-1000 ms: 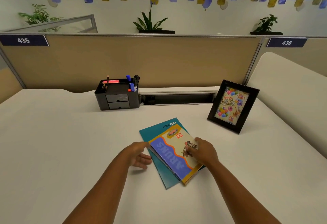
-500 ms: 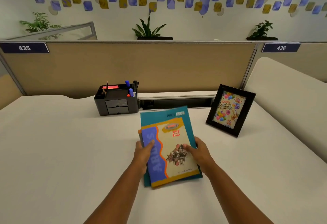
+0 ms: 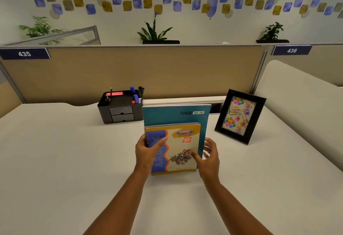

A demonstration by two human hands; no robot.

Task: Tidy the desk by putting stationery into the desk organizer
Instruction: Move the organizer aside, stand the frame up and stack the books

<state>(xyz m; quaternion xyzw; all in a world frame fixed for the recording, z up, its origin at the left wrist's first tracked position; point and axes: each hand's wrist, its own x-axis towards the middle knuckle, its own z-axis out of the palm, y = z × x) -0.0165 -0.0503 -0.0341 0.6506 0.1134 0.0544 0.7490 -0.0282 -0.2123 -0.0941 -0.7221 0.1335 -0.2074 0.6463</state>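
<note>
Desk surroundings
A black picture frame (image 3: 239, 116) with a birthday card stands on the desk (image 3: 55, 160); plants (image 3: 155, 30) top the partition (image 3: 148, 71).

We're on one wide head view, looking forward and down across the desk (image 3: 55, 160), hands close at lower centre, partition wall (image 3: 148, 71) filling the upper frame.

Two notebooks (image 3: 176, 123) are standing upright at the centre of the table (image 3: 55, 160), the smaller in front of the larger, between the left hand (image 3: 148, 151) and right hand (image 3: 209, 157). The desk organizer (image 3: 120, 108) is sitting behind and to their left, the picture frame (image 3: 239, 116) is leaning to their right, and a partition (image 3: 148, 71) is running behind all.
</note>
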